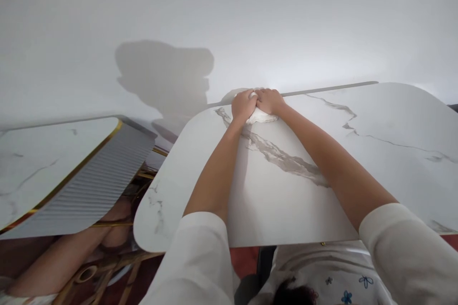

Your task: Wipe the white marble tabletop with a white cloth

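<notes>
A bunched white cloth (262, 116) lies near the far edge of a white, grey-veined marble-look table (200, 171). My left hand (244, 105) presses down on its left side with curled fingers. On its upper right side, my right hand (270, 101) grips it, fingers bent over the top. The two hands touch at the fingertips, and both arms stretch straight forward across the tabletop. Much of the cloth is hidden under my hands.
A pale wall (286, 24) stands right behind the table, with shadows on it. To the left is a gold-trimmed cabinet (96, 176) with a ribbed grey side. Below it show another person's bare limb (67, 252) and a wooden frame (103, 276).
</notes>
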Available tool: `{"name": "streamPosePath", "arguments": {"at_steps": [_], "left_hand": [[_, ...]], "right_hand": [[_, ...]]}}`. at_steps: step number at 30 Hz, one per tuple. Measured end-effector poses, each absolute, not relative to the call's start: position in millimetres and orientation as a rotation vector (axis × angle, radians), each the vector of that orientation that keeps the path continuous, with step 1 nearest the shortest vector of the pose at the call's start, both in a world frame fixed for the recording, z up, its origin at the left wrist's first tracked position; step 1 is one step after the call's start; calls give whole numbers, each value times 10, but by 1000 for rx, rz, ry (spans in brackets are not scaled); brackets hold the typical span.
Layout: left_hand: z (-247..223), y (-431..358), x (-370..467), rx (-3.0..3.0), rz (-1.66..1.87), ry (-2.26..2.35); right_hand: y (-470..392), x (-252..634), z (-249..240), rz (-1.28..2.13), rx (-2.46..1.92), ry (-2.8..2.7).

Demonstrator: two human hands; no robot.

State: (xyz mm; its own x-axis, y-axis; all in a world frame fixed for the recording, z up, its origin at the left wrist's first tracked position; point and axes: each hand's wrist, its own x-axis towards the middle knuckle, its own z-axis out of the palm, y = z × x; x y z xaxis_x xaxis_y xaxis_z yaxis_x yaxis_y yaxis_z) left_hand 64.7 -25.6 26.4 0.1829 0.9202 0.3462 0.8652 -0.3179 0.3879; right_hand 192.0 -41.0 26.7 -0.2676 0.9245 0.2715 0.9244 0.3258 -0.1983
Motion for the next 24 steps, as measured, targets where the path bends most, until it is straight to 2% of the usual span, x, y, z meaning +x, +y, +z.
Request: {"name": "streamPosePath", "arguments": {"at_steps": [12, 24], "left_hand": [[323, -479, 663, 2403, 788, 1754], [298, -1371, 452, 2468, 708, 1739]], "right_hand": [[-606, 1933, 257, -67, -1633, -2292], [-1517, 1767, 260, -27, -1570, -2309]]}}
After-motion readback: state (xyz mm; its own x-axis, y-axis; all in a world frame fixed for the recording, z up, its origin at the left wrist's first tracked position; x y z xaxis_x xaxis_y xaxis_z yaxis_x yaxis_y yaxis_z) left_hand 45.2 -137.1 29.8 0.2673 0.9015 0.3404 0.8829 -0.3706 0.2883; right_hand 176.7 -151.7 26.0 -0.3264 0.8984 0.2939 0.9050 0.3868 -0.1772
